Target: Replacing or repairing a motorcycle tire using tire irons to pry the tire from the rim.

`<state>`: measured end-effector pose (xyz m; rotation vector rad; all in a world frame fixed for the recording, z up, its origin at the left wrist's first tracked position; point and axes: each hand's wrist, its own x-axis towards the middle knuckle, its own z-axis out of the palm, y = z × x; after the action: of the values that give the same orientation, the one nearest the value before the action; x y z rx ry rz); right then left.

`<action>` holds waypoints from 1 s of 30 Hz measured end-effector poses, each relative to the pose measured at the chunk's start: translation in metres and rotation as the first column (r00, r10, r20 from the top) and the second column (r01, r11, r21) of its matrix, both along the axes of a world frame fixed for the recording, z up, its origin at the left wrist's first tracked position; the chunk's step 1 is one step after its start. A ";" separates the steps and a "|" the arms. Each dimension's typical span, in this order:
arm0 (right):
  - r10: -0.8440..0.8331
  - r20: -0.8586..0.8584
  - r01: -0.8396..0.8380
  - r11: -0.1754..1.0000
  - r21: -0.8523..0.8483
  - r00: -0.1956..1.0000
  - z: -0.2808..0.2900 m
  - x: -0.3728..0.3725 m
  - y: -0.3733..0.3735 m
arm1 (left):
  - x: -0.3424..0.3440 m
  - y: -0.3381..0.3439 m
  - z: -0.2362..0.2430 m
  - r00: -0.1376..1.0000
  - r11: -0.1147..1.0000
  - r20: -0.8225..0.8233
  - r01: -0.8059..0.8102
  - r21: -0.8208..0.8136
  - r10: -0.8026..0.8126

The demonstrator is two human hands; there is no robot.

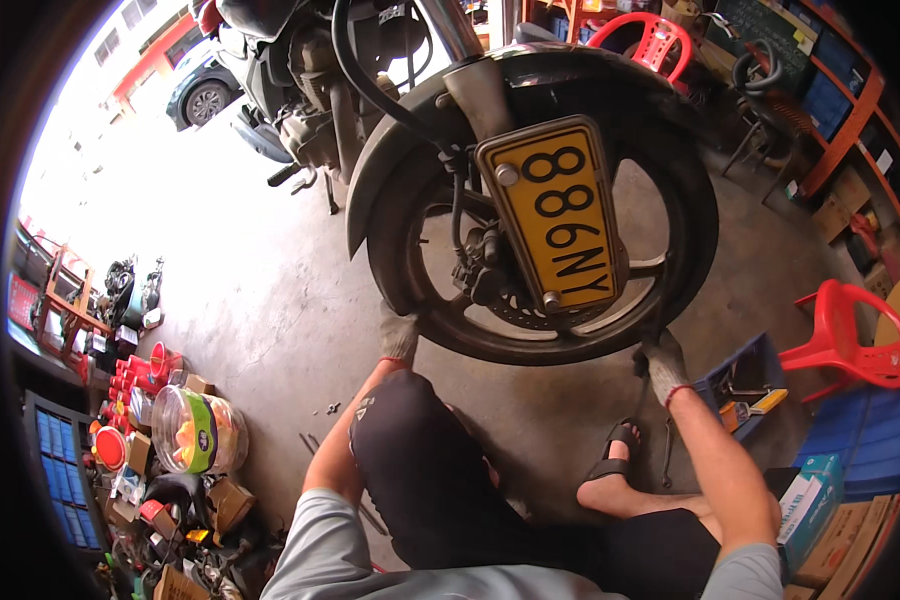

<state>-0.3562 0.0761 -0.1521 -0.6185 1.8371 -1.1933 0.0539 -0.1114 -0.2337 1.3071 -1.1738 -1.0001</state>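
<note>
A motorcycle's front wheel (690,250) with a black tyre and spokes fills the upper middle. A yellow number plate (553,215) is fixed in front of it, beside the brake disc (530,318). My left hand (399,334), in a pale knitted glove, is closed against the tyre's lower left edge; its fingertips are partly hidden. Low on the right side of the tyre, my gloved right hand (662,362) is closed around a thin dark metal bar (643,400), one end of which runs up against the wheel. A wrench (668,455) lies on the floor below that hand.
A blue toolbox (738,375) with tools and a red plastic chair (855,335) stand to the right. At the left are a clear plastic tub (198,430), red containers (140,375) and piled parts. Thin rods (370,510) lie beside my left leg.
</note>
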 end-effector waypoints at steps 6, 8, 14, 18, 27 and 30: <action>0.353 -0.481 -0.296 0.936 0.193 0.803 0.051 -0.072 0.056 | 0.009 -0.027 0.095 0.904 0.971 0.403 -0.048 -0.236 0.143; 0.466 -0.664 -0.402 0.878 0.262 0.585 0.050 -0.107 0.078 | -0.007 -0.026 0.126 0.875 1.000 0.484 0.029 0.005 -0.028; 0.623 -0.775 -0.467 0.657 0.591 -0.105 0.020 -0.165 0.107 | 0.000 -0.038 0.093 0.958 0.959 0.286 0.108 -0.262 -0.029; 0.552 -0.816 -0.535 0.642 0.549 -0.175 0.016 -0.159 0.098 | 0.001 -0.044 0.074 0.970 0.911 0.243 0.112 -0.397 -0.014; 0.439 -0.897 -0.447 0.794 0.412 -0.048 0.029 -0.167 0.069 | 0.002 -0.011 -0.017 0.991 0.956 0.073 -0.089 -0.281 0.114; 0.355 -0.933 -0.456 0.821 0.343 -0.064 0.050 -0.164 0.065 | -0.001 0.000 -0.016 0.988 0.989 0.143 -0.034 -0.145 0.055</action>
<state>-0.5206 0.1414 -0.1025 -2.3649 2.2643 -0.2114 0.0528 -0.1114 -0.2492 1.3042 -1.2971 -0.7830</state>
